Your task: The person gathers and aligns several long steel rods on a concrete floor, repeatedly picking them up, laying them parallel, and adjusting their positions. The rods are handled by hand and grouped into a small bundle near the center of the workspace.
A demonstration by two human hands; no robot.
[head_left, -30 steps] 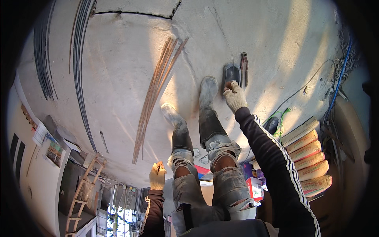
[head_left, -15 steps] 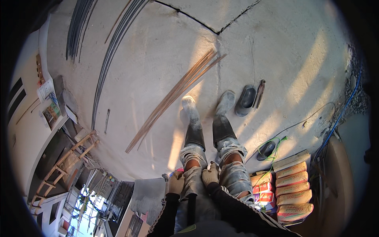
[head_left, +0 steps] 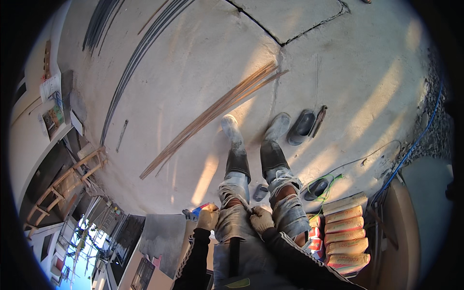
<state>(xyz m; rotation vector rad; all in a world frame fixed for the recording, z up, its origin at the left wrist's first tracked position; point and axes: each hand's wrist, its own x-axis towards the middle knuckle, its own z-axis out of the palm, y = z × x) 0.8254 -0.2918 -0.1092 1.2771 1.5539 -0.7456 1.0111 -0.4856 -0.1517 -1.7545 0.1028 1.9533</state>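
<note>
My left hand (head_left: 208, 217), in a pale work glove, is closed at the outer side of my left knee, on the edge of the worn trouser leg (head_left: 234, 223). On the inner side of that knee, my right hand (head_left: 261, 218), gloved alike, pinches the same cloth. The trousers are torn and dusty, with skin showing at the knees. Below them are dusty dark rubber boots (head_left: 237, 157), standing on the floor. My fingertips are partly hidden by the gloves' curl and the cloth.
Ahead on the concrete floor (head_left: 193, 96) lie rusty rods (head_left: 212, 118) and long dark bars (head_left: 130, 67). A black container (head_left: 302, 128) sits beside pliers-like tool (head_left: 319, 121). Stacked bags (head_left: 345, 237) and green cord (head_left: 330, 186) are at right, a wooden ladder (head_left: 60, 188) at left.
My hands have moved slightly apart, the left one outward, while staying at the left knee. The view has shifted, and a small dark object now shows between my legs.
</note>
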